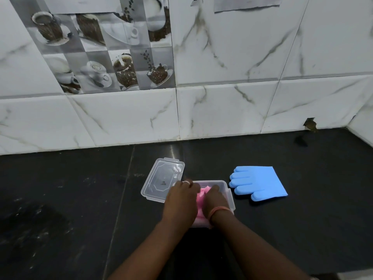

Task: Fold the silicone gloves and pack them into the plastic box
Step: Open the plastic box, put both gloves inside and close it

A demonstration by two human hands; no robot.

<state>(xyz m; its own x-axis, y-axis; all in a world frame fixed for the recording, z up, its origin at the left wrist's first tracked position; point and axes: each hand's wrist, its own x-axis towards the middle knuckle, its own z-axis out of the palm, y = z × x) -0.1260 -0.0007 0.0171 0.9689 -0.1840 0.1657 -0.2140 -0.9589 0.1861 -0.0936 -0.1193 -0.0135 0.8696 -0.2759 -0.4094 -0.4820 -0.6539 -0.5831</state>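
A clear plastic box [227, 188] stands on the black counter, low in the middle of the view. Inside it lies a folded pink silicone glove [201, 196], mostly covered by my hands. My left hand [180, 201] and my right hand [215, 200] both press down on the pink glove inside the box, fingers curled on it. A blue silicone glove [260, 183] lies flat and unfolded on the counter just right of the box, fingers pointing left. The box's clear lid [161, 178] lies on the counter at the box's upper left.
The black stone counter [80, 199] runs back to a white marbled tile wall [222, 110]. A side wall closes the far right corner [361, 126]. A small hole in the tile [309, 125] sits near that corner.
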